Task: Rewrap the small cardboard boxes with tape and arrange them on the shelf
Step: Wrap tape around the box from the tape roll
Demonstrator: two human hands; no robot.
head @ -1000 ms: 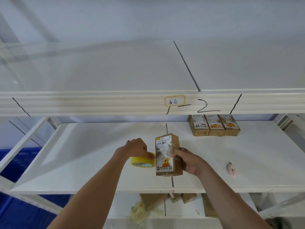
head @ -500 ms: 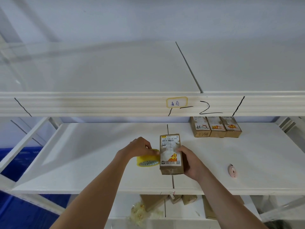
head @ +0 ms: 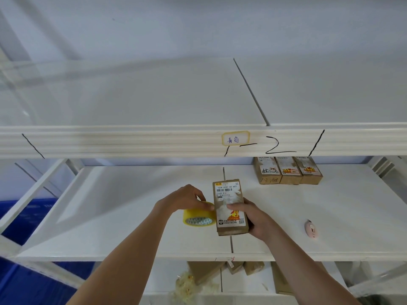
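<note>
White shelf (head: 132, 216) — right hand (head: 253, 219) grips box (head: 229, 205) lengthwise front-to-back; left hand (head: 185, 200) pinches tape roll (head: 198, 216).

Shelf (head: 132, 216) open leftward; three boxes (head: 288, 170) block back right

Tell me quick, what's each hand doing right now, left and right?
Left hand: fingers curled round the yellow tape roll, holding it beside the box.
Right hand: gripping the cardboard box, thumb across its labelled face.
</note>
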